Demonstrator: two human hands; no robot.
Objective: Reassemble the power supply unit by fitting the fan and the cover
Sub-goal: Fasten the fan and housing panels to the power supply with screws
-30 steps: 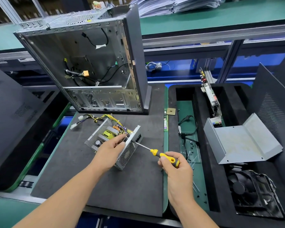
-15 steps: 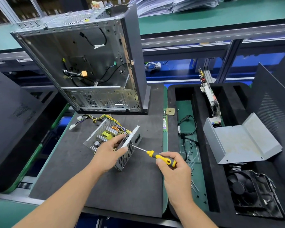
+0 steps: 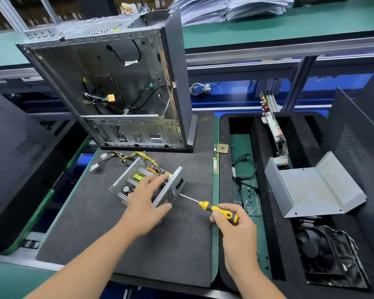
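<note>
Uncovered silver metal power supply unit [image 3: 147, 184], placed on the dark foam desk [image 3: 160, 244], is steadied by the left hand [image 3: 146, 203] with fingers spread wide. A yellow-handled screwdriver [image 3: 216, 210], gripped by the right hand [image 3: 235, 229], is touching its mesh side.

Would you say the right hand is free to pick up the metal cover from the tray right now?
Probably not yet: the right hand grips the screwdriver, though nothing lies over the metal cover.
</note>
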